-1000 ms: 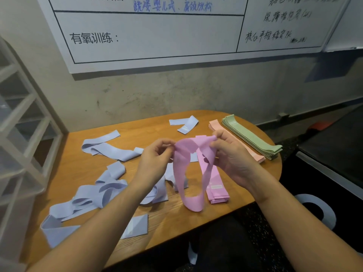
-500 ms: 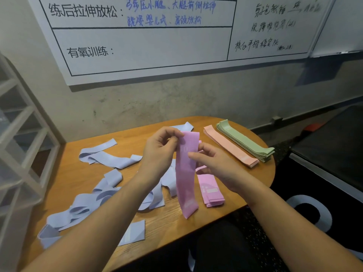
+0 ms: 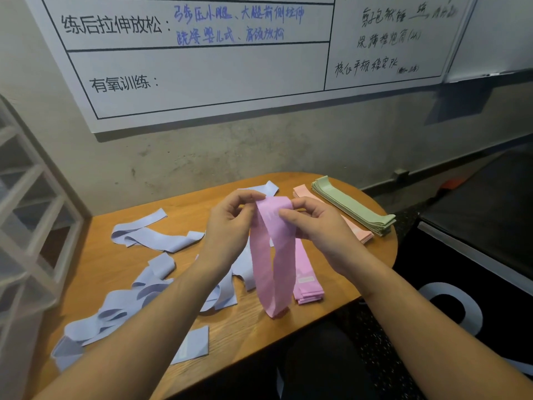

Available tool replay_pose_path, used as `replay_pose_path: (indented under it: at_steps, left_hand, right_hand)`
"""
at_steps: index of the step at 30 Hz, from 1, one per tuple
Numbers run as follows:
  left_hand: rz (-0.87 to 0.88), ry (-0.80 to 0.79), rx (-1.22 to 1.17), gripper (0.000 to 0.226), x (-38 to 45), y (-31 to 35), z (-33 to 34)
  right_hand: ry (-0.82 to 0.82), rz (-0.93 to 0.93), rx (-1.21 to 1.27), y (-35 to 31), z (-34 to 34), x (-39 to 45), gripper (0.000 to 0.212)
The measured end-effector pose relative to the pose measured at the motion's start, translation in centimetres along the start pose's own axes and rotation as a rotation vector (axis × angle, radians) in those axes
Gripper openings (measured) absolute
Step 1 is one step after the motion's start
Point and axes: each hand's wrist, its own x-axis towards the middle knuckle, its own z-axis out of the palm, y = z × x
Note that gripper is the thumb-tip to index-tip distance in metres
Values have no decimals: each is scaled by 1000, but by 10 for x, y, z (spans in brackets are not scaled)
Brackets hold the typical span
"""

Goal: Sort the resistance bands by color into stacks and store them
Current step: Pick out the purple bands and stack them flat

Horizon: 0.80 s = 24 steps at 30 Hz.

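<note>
A pink band [image 3: 274, 255] hangs as a loop above the wooden table [image 3: 115, 261]. My left hand [image 3: 230, 223] pinches its top left edge and my right hand [image 3: 314, 226] pinches its top right edge. Beside it, a stack of pink bands [image 3: 305, 281] lies flat. Several loose lilac bands [image 3: 138, 298] lie tangled on the left half of the table. At the far right, a peach stack [image 3: 357, 229] lies next to a green stack [image 3: 354, 206].
A white shelf frame [image 3: 28, 226] stands at the left. A grey wall with a whiteboard [image 3: 230, 67] rises behind the table. A dark surface [image 3: 490, 215] sits at the right. A single lilac band [image 3: 262, 189] lies at the table's back.
The pink band was twisted between my hands, then hung flat and folded; now it hangs as an open loop held at the top by both hands. The camera tilted up a little.
</note>
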Motion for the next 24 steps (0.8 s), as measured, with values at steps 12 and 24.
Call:
replay_pose_path:
  at_steps: [12,24]
  left_hand:
    - [-16,78,12,39,2,-2,0]
    - [44,-59,52,24,-6,-21,10]
  right_hand:
    - [-105,91,-7,7,-10,-7,30]
    - [-64,112,0,6,-7,1,16]
